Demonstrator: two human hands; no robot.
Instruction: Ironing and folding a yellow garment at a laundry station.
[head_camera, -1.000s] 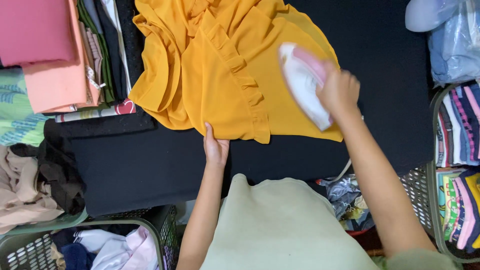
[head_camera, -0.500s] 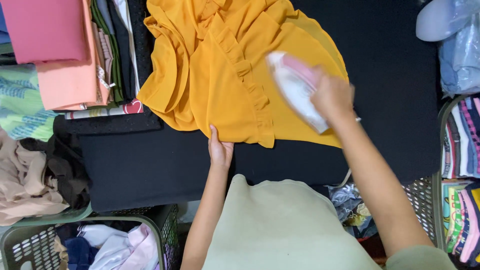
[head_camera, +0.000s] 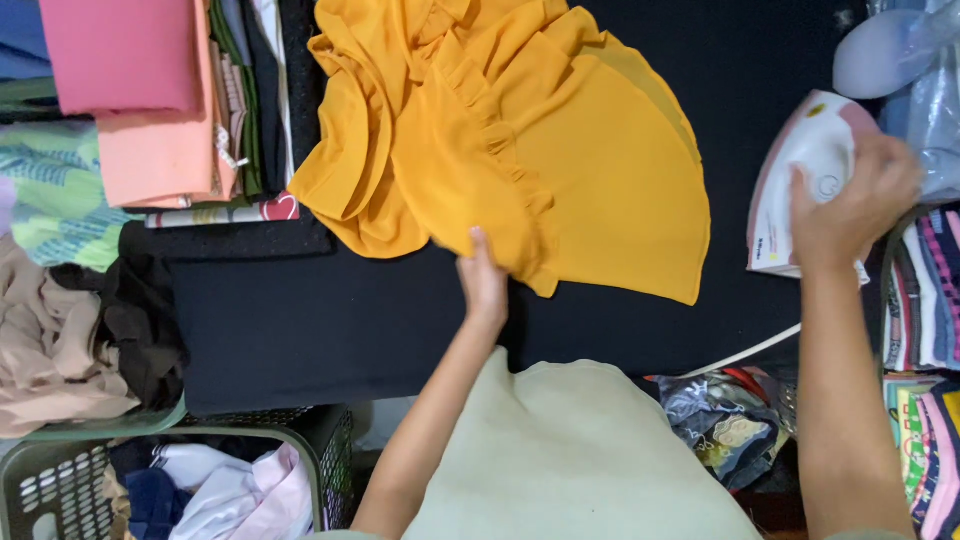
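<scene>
Head view shows us one mustard-yellow garment (head_camera: 520, 150) spread on the black ironing surface (head_camera: 300, 320), its ruffled seam running from far centre down toward the near edge. Our left hand (head_camera: 483, 285) lies flat, fingers together, pressing the near hem, so the cloth sits straight ahead and to the far side of it. Our right hand (head_camera: 850, 205) is wrapped around the one white and pink iron (head_camera: 800, 170), held off to the right of the garment, clear of the fabric. So the left hand is the nearer one by a lot. We count two hands, one iron, one garment, plus a folded stack (head_camera: 150, 100) at far left.
</scene>
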